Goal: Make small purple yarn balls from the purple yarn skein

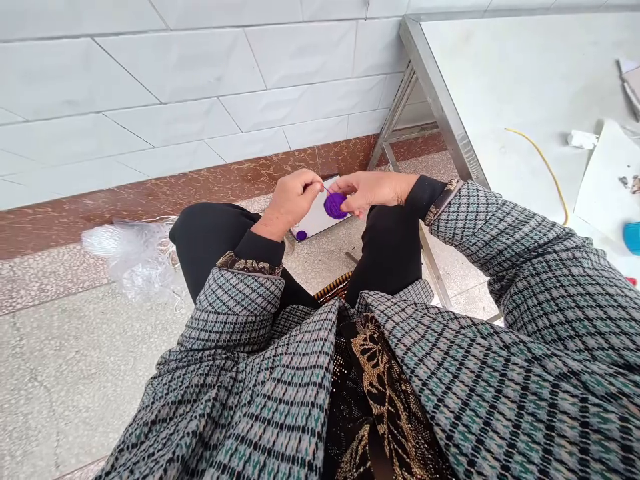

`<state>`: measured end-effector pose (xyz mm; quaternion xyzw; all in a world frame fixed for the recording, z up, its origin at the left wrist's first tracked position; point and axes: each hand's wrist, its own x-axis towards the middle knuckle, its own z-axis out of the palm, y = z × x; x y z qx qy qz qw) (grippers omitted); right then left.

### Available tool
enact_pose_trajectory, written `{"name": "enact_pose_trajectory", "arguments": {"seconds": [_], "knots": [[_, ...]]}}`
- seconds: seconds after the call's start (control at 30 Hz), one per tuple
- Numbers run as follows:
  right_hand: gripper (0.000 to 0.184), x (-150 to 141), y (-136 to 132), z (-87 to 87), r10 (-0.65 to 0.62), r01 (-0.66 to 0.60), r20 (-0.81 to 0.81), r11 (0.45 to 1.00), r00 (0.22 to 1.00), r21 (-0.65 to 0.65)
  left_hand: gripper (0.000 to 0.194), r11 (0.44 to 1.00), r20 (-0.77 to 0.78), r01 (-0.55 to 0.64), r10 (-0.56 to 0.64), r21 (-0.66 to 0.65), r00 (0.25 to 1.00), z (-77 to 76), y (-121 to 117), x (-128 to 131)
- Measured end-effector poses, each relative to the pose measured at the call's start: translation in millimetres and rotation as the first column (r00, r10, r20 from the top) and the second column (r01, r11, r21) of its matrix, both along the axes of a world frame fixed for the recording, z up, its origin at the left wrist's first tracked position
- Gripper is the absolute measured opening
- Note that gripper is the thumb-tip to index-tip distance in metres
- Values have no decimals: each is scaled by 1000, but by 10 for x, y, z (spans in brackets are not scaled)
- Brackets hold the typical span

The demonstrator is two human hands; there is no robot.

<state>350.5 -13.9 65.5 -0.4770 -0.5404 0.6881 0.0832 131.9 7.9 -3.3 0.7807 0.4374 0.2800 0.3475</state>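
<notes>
My right hand point(374, 192) is curled around a small ball of purple yarn point(335, 205), held above my knees. My left hand point(293, 200) pinches a thin purple strand that runs to the ball. Both hands hover over a white board point(316, 220) lying on the floor, which carries a smaller purple piece point(301, 235). I am seated, with black trousers and checked sleeves filling the lower view.
A steel-framed white table point(443, 100) stands at the right with a yellow cord point(545, 163), papers and a blue object point(633, 237) on it. Crumpled clear plastic point(135, 257) lies on the floor at left. A tiled wall runs behind.
</notes>
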Motion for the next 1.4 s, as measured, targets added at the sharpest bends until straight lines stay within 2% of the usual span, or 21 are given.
{"name": "enact_pose_trajectory", "arguments": {"seconds": [0.07, 0.1, 0.17, 0.23, 0.27, 0.33, 0.4, 0.43, 0.5, 0.57, 0.63, 0.73, 0.8, 0.87, 0.97, 1.03, 1.07, 1.17, 1.23, 1.3, 1.4], "knots": [[32, -16, 27, 70, -165, 166, -138, 986, 977, -4, 18, 999, -19, -17, 16, -44, 1000, -25, 19, -2], [31, -18, 52, 75, -253, 259, -191, 966, 948, 5, 20, 998, -27, 20, -21, -68, 999, -29, 9, 10], [28, -9, 111, 25, -384, 405, -248, 914, 890, 37, 23, 977, -33, 180, -185, -113, 982, -13, -44, 52], [27, 17, 153, -83, -440, 466, -208, 879, 874, 100, 27, 918, -18, 369, -375, -145, 927, 30, -114, 96], [29, 32, 159, -140, -436, 455, -145, 879, 888, 143, 28, 891, -7, 429, -435, -146, 901, 56, -142, 109], [34, 55, 136, -222, -312, 298, 45, 934, 949, 195, 29, 890, 15, 441, -442, -113, 897, 98, -165, 107], [37, 59, 82, -231, -73, 48, 215, 991, 974, 122, 26, 940, 31, 337, -336, -59, 942, 113, -136, 67], [37, 54, 54, -206, 34, -50, 236, 997, 971, 60, 25, 963, 35, 265, -264, -39, 964, 108, -108, 40], [36, 36, 18, -120, 113, -111, 141, 994, 984, -22, 23, 990, 33, 138, -137, -29, 990, 77, -45, -9], [34, 21, 26, -29, -6, 4, -68, 999, 998, -35, 23, 997, 17, 64, -63, -51, 998, 35, -2, -30], [30, 19, 73, 19, -195, 193, -263, 981, 945, -32, 24, 993, -1, 79, -80, -92, 997, 10, -1, -14], [24, 37, 156, -32, -378, 409, -360, 912, 853, 13, 26, 940, -2, 285, -291, -185, 957, 40, -71, 49], [26, 53, 177, -120, -404, 440, -261, 893, 877, 93, 28, 863, 19, 440, -450, -246, 893, 96, -130, 82], [31, 63, 153, -196, -319, 322, -50, 932, 947, 166, 28, 827, 42, 499, -506, -258, 861, 151, -162, 85], [37, 56, 70, -209, 22, -45, 230, 994, 973, 98, 28, 913, 46, 367, -364, -179, 930, 176, -127, 29], [37, 44, 28, -146, 173, -178, 171, 984, 970, 13, 25, 968, 41, 219, -215, -120, 976, 140, -64, -23], [36, 39, 22, -104, 172, -173, 73, 985, 982, -2, 24, 982, 37, 155, -152, -103, 988, 109, -31, -45], [30, 39, 65, 5, -58, 60, -249, 998, 967, 3, 23, 992, 24, 60, -57, -113, 998, 11, 25, -63], [26, 43, 121, 25, -251, 271, -357, 962, 900, 7, 24, 984, 9, 102, -101, -147, 995, -16, 6, -32], [24, 45, 167, -8, -379, 411, -352, 911, 856, 20, 26, 951, 1, 243, -247, -193, 969, 10, -50, 17], [26, 46, 179, -116, -409, 432, -188, 897, 893, 97, 29, 843, 26, 469, -480, -264, 877, 107, -142, 74]]}}
